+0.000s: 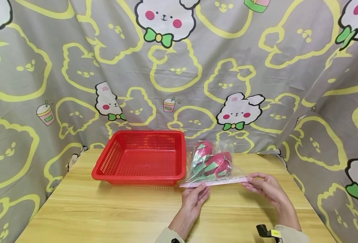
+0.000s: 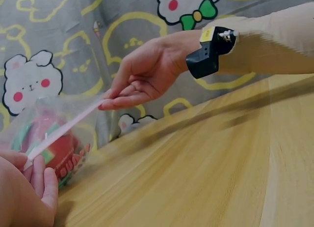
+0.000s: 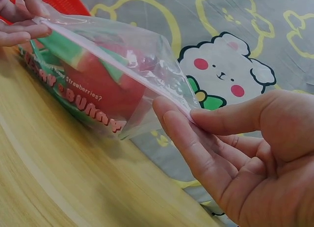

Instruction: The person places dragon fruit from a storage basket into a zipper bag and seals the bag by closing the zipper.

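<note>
A clear zip bag (image 1: pixel 194 175) with a pink seal strip lies on the table, holding dragon fruits (image 1: pixel 219 163) with red skin and green scales. My left hand (image 1: pixel 195 197) pinches the strip toward its left end. At the strip's right end, my right hand (image 1: pixel 267 189) grips the corner between thumb and fingers. The strip stretches taut between both hands. Printed lettering shows on the bag (image 3: pixel 162 55) in the right wrist view. In the left wrist view, the left hand (image 2: pixel 27 192) sits low at the edge, and the right hand (image 2: pixel 147 72) is beyond it.
A red plastic basket (image 1: pixel 139 177) with slotted walls stands just left of the bag. The wooden table (image 1: pixel 106 212) reaches back to a grey cartoon-print curtain (image 1: pixel 185 77), which also hangs at both sides. A black device (image 1: pixel 268 232) is strapped at the right wrist.
</note>
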`<action>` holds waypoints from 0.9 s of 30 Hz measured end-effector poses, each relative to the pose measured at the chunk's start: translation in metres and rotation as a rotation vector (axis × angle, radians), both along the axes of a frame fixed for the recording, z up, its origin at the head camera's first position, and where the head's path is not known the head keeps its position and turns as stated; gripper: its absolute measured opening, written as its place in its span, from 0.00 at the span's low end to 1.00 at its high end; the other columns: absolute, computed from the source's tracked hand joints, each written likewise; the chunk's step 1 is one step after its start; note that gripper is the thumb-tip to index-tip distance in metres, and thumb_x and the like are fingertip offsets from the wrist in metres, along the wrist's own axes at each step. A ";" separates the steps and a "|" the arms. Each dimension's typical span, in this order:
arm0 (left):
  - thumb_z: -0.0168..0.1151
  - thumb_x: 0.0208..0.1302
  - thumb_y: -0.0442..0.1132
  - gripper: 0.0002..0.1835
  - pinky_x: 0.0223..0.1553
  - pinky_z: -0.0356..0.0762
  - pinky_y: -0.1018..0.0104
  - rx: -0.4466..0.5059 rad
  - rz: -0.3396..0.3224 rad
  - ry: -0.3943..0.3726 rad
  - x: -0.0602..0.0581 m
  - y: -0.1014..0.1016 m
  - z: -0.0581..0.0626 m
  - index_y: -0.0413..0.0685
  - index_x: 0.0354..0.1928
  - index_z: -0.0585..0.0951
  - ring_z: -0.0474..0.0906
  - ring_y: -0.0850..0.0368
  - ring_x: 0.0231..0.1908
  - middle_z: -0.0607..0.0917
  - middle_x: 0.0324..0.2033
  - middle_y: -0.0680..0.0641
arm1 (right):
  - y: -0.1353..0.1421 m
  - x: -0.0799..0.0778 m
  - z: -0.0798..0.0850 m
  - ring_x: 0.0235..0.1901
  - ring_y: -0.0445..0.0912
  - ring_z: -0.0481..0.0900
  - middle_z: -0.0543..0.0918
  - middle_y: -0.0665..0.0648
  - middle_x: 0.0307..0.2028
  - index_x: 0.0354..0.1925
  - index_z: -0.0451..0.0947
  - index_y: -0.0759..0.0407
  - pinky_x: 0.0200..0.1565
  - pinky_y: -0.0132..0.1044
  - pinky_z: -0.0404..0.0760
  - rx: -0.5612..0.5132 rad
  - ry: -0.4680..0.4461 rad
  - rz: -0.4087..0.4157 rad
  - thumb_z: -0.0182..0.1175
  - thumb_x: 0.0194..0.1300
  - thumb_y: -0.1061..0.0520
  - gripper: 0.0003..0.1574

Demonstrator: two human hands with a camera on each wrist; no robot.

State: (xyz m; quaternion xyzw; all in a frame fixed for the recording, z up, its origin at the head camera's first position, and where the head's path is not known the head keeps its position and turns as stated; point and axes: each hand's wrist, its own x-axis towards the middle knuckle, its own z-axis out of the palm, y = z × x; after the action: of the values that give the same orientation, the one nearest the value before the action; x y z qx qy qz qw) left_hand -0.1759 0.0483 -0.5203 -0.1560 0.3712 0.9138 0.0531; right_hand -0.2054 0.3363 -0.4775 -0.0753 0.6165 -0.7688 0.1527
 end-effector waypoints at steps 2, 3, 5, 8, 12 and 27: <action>0.65 0.64 0.24 0.12 0.49 0.85 0.54 0.008 0.002 -0.007 0.000 -0.002 -0.001 0.28 0.49 0.80 0.89 0.51 0.39 0.90 0.38 0.38 | 0.000 0.000 0.000 0.43 0.50 0.89 0.88 0.65 0.40 0.47 0.78 0.71 0.49 0.38 0.84 -0.003 -0.001 0.000 0.50 0.76 0.71 0.09; 0.65 0.65 0.24 0.12 0.49 0.85 0.54 0.012 0.001 -0.007 0.000 -0.004 -0.002 0.28 0.50 0.80 0.89 0.51 0.39 0.90 0.38 0.38 | 0.000 0.000 0.000 0.43 0.50 0.89 0.88 0.65 0.40 0.47 0.78 0.71 0.49 0.38 0.84 0.000 -0.001 0.000 0.50 0.76 0.70 0.09; 0.65 0.65 0.24 0.12 0.49 0.85 0.55 0.019 -0.004 -0.003 0.000 -0.006 -0.003 0.28 0.50 0.80 0.89 0.51 0.39 0.90 0.38 0.38 | 0.000 0.001 0.000 0.43 0.50 0.89 0.88 0.65 0.40 0.48 0.77 0.73 0.49 0.38 0.84 0.008 0.001 -0.003 0.51 0.76 0.70 0.09; 0.65 0.65 0.24 0.11 0.47 0.85 0.56 0.031 -0.009 -0.001 0.000 -0.009 -0.004 0.28 0.48 0.80 0.90 0.51 0.39 0.90 0.37 0.39 | 0.000 0.001 0.001 0.43 0.50 0.89 0.88 0.65 0.40 0.48 0.76 0.74 0.49 0.38 0.84 0.021 0.004 -0.007 0.51 0.76 0.70 0.09; 0.64 0.65 0.24 0.08 0.46 0.86 0.58 0.046 -0.018 0.001 0.001 -0.011 -0.003 0.31 0.45 0.81 0.90 0.52 0.39 0.90 0.35 0.40 | -0.001 0.000 0.000 0.42 0.49 0.90 0.88 0.64 0.40 0.48 0.77 0.73 0.49 0.38 0.84 0.035 0.010 -0.019 0.51 0.76 0.70 0.09; 0.63 0.66 0.24 0.06 0.47 0.85 0.58 0.045 -0.040 0.000 0.001 -0.022 -0.001 0.33 0.43 0.84 0.90 0.52 0.38 0.90 0.34 0.42 | -0.002 0.000 0.001 0.40 0.49 0.90 0.88 0.65 0.38 0.47 0.78 0.73 0.47 0.37 0.85 0.069 -0.014 -0.085 0.54 0.75 0.69 0.07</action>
State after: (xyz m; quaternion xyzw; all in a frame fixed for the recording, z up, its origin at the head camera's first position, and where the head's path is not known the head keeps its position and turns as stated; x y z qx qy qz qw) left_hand -0.1751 0.0265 -0.5210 -0.1474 0.3535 0.9207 0.0752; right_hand -0.2059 0.3347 -0.4766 -0.0386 0.6443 -0.7532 0.1267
